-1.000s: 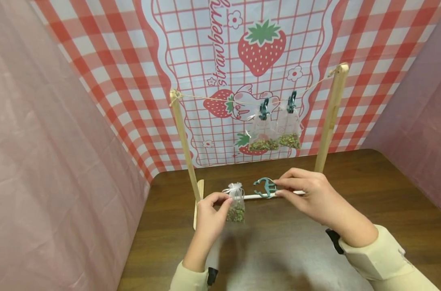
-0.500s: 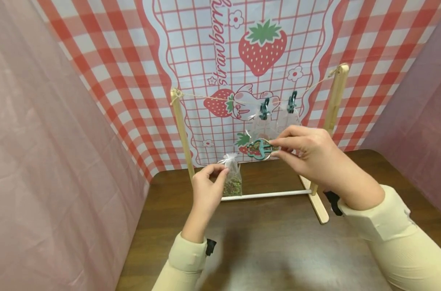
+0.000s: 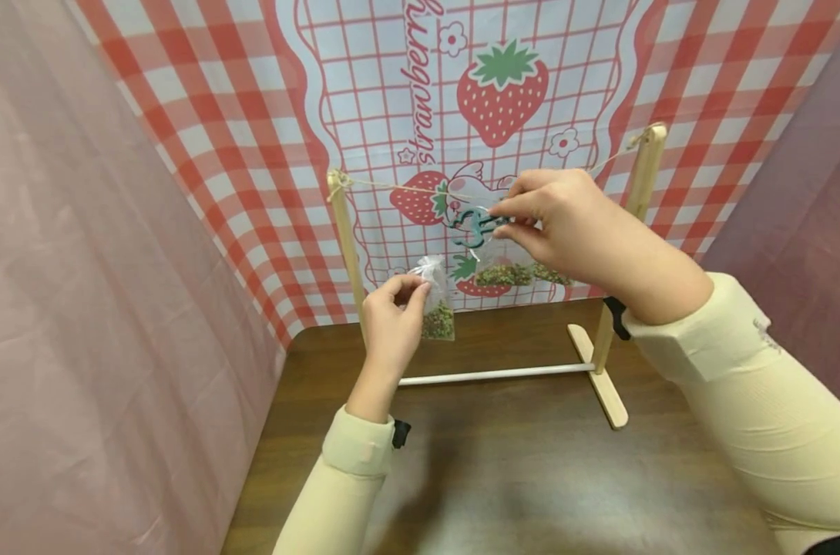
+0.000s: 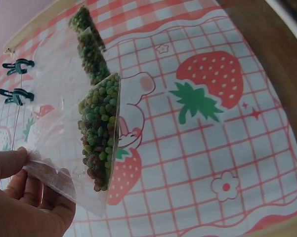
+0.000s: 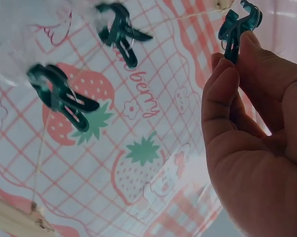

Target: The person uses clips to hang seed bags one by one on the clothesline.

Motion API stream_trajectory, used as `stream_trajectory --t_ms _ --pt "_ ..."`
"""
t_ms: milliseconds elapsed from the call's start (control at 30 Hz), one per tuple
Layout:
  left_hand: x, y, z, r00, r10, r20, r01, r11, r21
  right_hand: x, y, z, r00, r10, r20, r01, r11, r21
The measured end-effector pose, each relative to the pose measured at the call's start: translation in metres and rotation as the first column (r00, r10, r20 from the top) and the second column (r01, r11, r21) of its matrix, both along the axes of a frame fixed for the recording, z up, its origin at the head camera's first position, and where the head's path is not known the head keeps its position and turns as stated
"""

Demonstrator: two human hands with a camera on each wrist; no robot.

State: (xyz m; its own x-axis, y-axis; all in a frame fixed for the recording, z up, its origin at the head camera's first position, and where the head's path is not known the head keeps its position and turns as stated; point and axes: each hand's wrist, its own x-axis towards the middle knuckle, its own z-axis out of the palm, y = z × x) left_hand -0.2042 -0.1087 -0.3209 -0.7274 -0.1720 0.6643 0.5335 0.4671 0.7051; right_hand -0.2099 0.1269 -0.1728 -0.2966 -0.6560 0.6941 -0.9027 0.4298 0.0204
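Observation:
My left hand (image 3: pixel 395 320) pinches the top of a small sheer drawstring pouch (image 3: pixel 437 318), which hangs upright with green and brownish granules (image 4: pixel 100 136) at its bottom. Between the thumb and fingers of my right hand (image 3: pixel 566 223) is a dark green spring clip (image 3: pixel 472 228), held by its handles with its jaws toward the left. That clip (image 5: pixel 235 29) also shows in the right wrist view. The pouch and the clip are both below the string (image 3: pixel 392 186), apart from each other. Two similar filled pouches (image 3: pixel 503 274) hang farther right, their upper parts hidden behind my right hand.
Wooden posts (image 3: pixel 347 239) hold up the string, and a white rod (image 3: pixel 496 375) joins them low down. A wooden foot (image 3: pixel 609 397) stands on the brown table (image 3: pixel 531 462). Two green clips (image 5: pixel 119 30) grip the string. A strawberry-print cloth (image 3: pixel 503 92) hangs behind.
Both hands have risen toward the string, the left with the pouch and the right with the clip. The right hand now covers the hanging clips in the head view.

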Motion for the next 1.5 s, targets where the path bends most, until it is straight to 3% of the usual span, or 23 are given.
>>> stream_trajectory --t_ms 233,367,500,667,833,1167,1500 --pt "-0.01 0.002 0.019 1.0 -0.007 0.009 0.007 1.0 0.001 -0.015 -0.007 0.019 0.996 -0.084 0.015 0.083 0.992 0.091" --pt "-0.016 0.005 0.028 1.0 -0.022 -0.004 0.022 0.999 0.033 -0.022 -0.013 0.029 0.996 -0.085 0.01 0.084 0.989 0.12" --pt "-0.021 0.009 0.034 0.999 -0.035 -0.018 0.036 0.996 0.078 -0.025 -0.02 0.04 0.99 -0.137 0.028 0.131 0.977 0.168" --pt "-0.026 0.012 0.039 0.999 -0.038 -0.028 0.041 0.991 0.129 -0.029 -0.03 0.051 0.969 -0.232 0.08 0.204 0.943 0.264" --pt "-0.03 0.012 0.043 0.999 -0.034 -0.036 0.038 0.99 0.137 -0.034 -0.035 0.056 0.93 -0.325 0.17 0.257 0.909 0.329" --pt "-0.032 0.017 0.046 0.999 -0.035 -0.028 0.039 0.987 0.156 -0.046 -0.04 0.056 0.888 -0.373 0.268 0.254 0.886 0.389" --pt "-0.037 0.02 0.052 0.997 -0.046 -0.053 0.053 0.99 0.129 -0.052 -0.043 0.056 0.896 -0.343 0.282 0.212 0.888 0.407"
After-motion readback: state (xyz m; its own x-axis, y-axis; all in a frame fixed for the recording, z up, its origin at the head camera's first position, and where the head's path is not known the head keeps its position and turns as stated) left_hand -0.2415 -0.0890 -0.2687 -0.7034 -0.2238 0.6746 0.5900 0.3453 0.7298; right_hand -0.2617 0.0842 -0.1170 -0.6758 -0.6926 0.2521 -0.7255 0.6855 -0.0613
